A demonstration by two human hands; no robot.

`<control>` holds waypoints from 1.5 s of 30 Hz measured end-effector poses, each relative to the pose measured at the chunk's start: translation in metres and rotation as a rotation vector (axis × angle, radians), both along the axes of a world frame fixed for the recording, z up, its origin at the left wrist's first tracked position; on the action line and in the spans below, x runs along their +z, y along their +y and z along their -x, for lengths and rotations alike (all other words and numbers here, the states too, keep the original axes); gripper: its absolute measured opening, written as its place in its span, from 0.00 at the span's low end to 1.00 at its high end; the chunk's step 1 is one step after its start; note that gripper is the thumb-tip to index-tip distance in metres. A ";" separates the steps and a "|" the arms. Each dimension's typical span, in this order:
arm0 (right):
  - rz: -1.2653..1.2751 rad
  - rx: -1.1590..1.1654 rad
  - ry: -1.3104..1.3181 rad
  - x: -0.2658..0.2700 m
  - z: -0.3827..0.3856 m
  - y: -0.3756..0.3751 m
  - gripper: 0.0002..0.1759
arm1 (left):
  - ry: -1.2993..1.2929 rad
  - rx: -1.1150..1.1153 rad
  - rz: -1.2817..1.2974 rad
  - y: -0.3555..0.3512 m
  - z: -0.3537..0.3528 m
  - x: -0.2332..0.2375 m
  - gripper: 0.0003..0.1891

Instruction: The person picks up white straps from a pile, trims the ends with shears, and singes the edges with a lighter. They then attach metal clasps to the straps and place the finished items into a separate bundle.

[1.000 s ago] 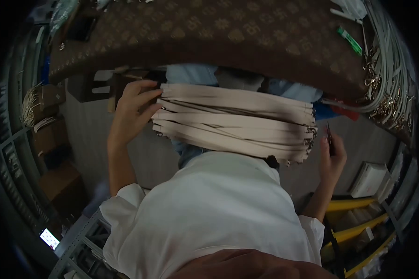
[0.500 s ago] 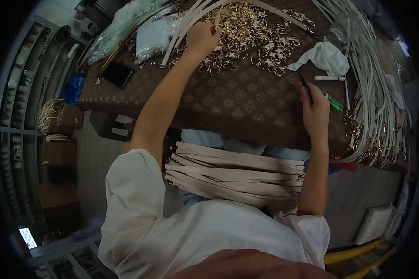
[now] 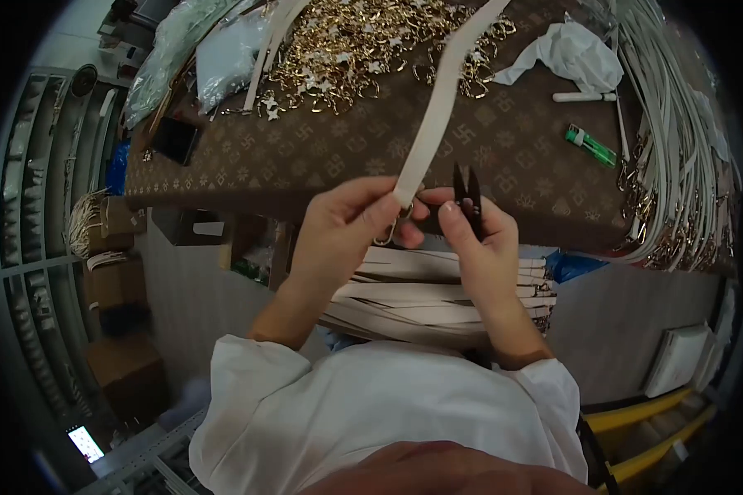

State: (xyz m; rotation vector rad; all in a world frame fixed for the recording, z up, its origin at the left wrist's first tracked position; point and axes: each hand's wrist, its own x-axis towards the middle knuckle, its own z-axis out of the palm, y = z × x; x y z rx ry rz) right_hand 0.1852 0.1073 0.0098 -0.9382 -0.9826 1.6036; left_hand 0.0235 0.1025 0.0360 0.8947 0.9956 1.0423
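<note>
The beige strap [image 3: 439,107] is drawn off the table [image 3: 305,165] and pinched at its lower end by the closed left hand [image 3: 338,231], so the metal clasp [image 3: 385,238] hangs clear. Black thread snips [image 3: 468,191] are gripped blades-up in the right hand [image 3: 487,247], kept beside the strap end. A stack of straps [image 3: 446,297] is laid across the lap, within reach.

Cream strap [image 3: 437,107] slants upward, seemingly ring-tipped; black snips [image 3: 468,194] upright.

One head-worn camera looks steeply down, close over hands [image 3: 413,235] and table [image 3: 504,165].
</note>
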 end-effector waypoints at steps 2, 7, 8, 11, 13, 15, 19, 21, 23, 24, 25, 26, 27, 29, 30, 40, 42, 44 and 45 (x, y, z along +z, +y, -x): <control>-0.073 -0.038 0.134 -0.010 0.010 -0.007 0.10 | -0.033 0.012 0.030 -0.021 -0.008 -0.007 0.14; 0.201 0.092 0.208 -0.002 0.009 -0.009 0.06 | 0.021 0.022 0.059 -0.051 -0.008 -0.018 0.13; 0.206 0.089 0.162 -0.004 0.009 -0.007 0.07 | 0.028 0.024 0.058 -0.054 -0.007 -0.017 0.13; 0.228 0.034 0.237 -0.006 0.008 -0.001 0.08 | 0.053 0.012 0.067 -0.059 -0.005 -0.016 0.12; 0.281 0.045 0.274 -0.008 0.005 0.000 0.08 | 0.030 0.027 0.074 -0.061 -0.007 -0.015 0.12; 0.298 0.111 0.272 -0.013 0.003 0.000 0.09 | 0.009 0.043 0.073 -0.060 -0.008 -0.016 0.12; 0.270 0.108 0.299 -0.016 0.004 -0.004 0.10 | 0.034 0.052 0.002 -0.054 -0.014 -0.016 0.11; 0.271 0.136 0.288 -0.015 0.006 -0.006 0.08 | 0.041 0.076 0.009 -0.051 -0.016 -0.014 0.11; 0.272 0.136 0.276 -0.016 0.006 -0.009 0.09 | 0.107 0.047 -0.021 -0.047 -0.015 -0.015 0.12; 0.270 0.133 0.263 -0.018 0.006 -0.010 0.10 | 0.107 0.048 -0.019 -0.046 -0.014 -0.015 0.12; 0.272 0.134 0.263 -0.021 0.003 -0.011 0.10 | 0.115 0.066 -0.003 -0.046 -0.014 -0.016 0.12; 0.203 0.113 0.188 -0.024 -0.001 -0.011 0.11 | 0.123 0.084 0.013 -0.045 -0.013 -0.016 0.12; 0.134 0.093 0.114 -0.026 -0.004 -0.012 0.13 | 0.125 0.086 0.015 -0.045 -0.013 -0.015 0.12; 0.063 0.054 -0.037 -0.020 -0.011 -0.013 0.13 | 0.224 0.116 -0.002 -0.046 -0.014 -0.015 0.13; -0.009 0.012 -0.190 -0.018 -0.014 -0.013 0.14 | 0.226 0.124 0.002 -0.046 -0.014 -0.015 0.13; -0.984 0.140 -0.838 0.008 -0.029 0.034 0.19 | 0.209 0.202 0.075 -0.042 0.001 -0.007 0.12; -1.172 0.221 -0.802 0.008 -0.022 0.046 0.20 | 0.207 0.202 0.088 -0.042 0.007 -0.003 0.12; -1.252 0.275 -0.798 0.011 -0.015 0.053 0.20 | 0.168 0.192 0.110 -0.042 0.011 -0.001 0.12; -1.322 0.315 -0.796 0.011 -0.011 0.055 0.21 | 0.164 0.203 0.112 -0.042 0.013 -0.001 0.12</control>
